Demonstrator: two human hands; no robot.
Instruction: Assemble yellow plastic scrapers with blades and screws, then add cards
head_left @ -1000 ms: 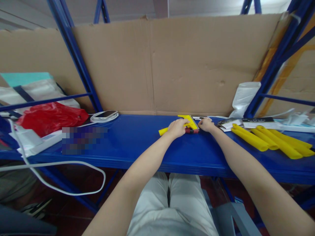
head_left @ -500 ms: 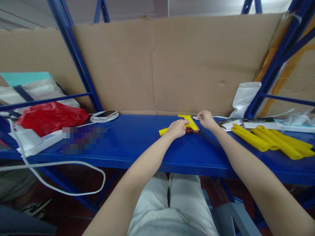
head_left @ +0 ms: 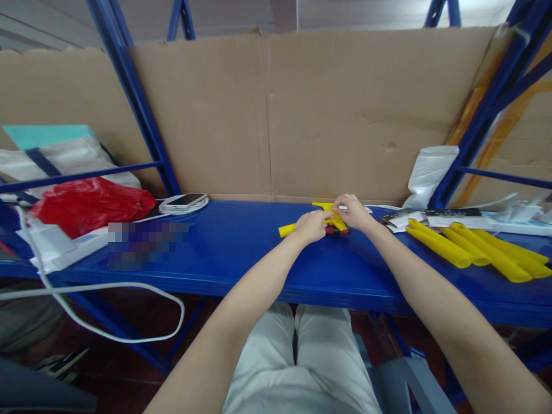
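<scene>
A yellow T-shaped tool (head_left: 341, 223) with a long handle lies on the blue shelf, its wide head towards the right. My left hand (head_left: 309, 226) is closed around the handle near the head, and the yellow handle end sticks out to the left. A dark red and black piece (head_left: 338, 231) shows under the head. At the upper side of the head, my right hand (head_left: 356, 213) has its fingers bent and pinched against the tool. Whatever those fingertips hold is hidden or too small to name.
Several yellow tubes (head_left: 437, 244) lie at the right, near black-and-white packets (head_left: 452, 215) and a white plastic bag (head_left: 429, 175). Leftward are a phone (head_left: 187, 199) with a white cable, a red plastic bag (head_left: 92, 204) and a power strip (head_left: 86, 247). Cardboard (head_left: 302, 115) stands behind.
My right hand has moved left, from beside the tool's head onto it. My left hand and the tool have stayed in place.
</scene>
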